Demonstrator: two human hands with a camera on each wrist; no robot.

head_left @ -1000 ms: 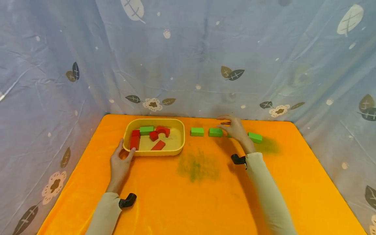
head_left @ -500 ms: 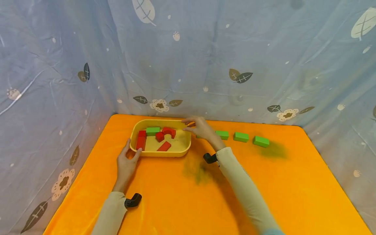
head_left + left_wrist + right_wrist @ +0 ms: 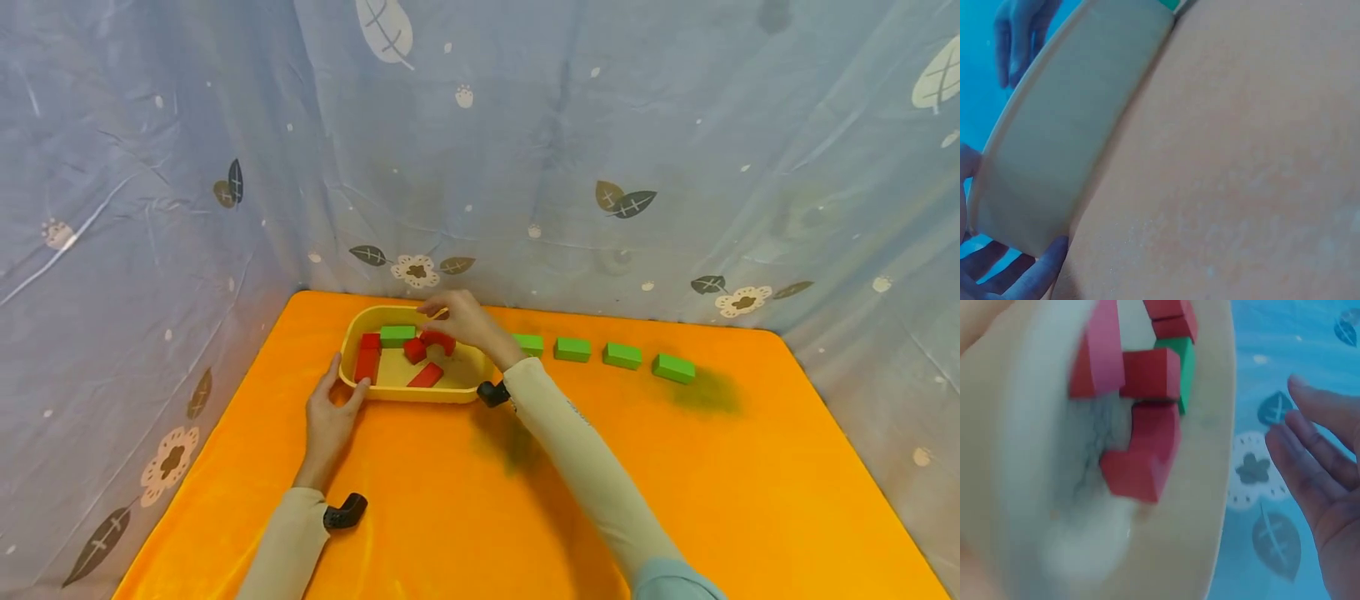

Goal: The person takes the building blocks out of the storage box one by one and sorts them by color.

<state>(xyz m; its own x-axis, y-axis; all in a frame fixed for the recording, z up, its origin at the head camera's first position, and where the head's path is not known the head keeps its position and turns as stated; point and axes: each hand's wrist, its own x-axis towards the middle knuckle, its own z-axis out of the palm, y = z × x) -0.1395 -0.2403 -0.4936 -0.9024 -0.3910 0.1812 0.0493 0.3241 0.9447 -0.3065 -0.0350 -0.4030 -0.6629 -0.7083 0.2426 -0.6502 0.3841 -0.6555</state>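
Note:
My left hand [image 3: 327, 425] holds the near-left corner of a yellow plastic tub [image 3: 420, 395], thumb at the front rim and fingers along the left side. The left wrist view shows the tub's outer wall [image 3: 1079, 119] with fingertips against its end. Inside the tub lie a green block [image 3: 397, 337], a red arch block [image 3: 442, 340], a red cube [image 3: 414, 351] and other red blocks [image 3: 367, 363]. Above the tub's back part hovers my right hand [image 3: 467, 323], fingers extended and holding nothing. In the right wrist view that hand [image 3: 1325, 469] is apart from the rim.
Right of the tub, several green blocks [image 3: 573, 349] stand in a row along the table's back; my right wrist partly covers the nearest one. An orange cloth [image 3: 450, 508] covers the table. A patterned blue-grey curtain [image 3: 525, 150] hangs behind and on both sides.
My right hand has moved left from above the row of green blocks to above the tub. The left hand stays at the tub's corner. The whole view has shifted slightly.

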